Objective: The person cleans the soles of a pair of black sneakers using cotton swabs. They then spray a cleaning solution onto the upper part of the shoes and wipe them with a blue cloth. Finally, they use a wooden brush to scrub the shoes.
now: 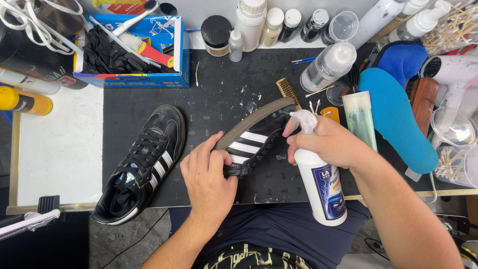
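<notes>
Item one, centre of frame: a black sneaker (251, 142) with three white side stripes and a tan ribbed sole, tipped on its side over the black work mat (219, 89). My left hand (209, 177) grasps it, fingers curled over the heel end and thumb pressed to the leather.

Item two, just right of centre: a white plastic spray bottle (318, 184) with a blue label and a clear trigger head. My right hand (331, 142) is clenched round its neck, forefinger over the trigger, nozzle close to the shoe's toe end.

Item three, lower left of the mat: a second black sneaker (142, 164), matching, upright, laced, glossy at the toe.

Item four, upper left: one blue cardboard box (144, 79) holding black gloves and two brushes I can count.

Item five, upper right: one blue foam insole (398, 119), smooth and long, lying beside a clear tube (361, 117) of pale green stuff.

Item six, top edge: a row of plastic bottles (279, 25), some white, some dark; I cannot count them surely.

Item seven, above the held shoe: one wooden-backed bristle brush (287, 91).

Item eight, far left: one yellow can (25, 102), lying flat.
</notes>
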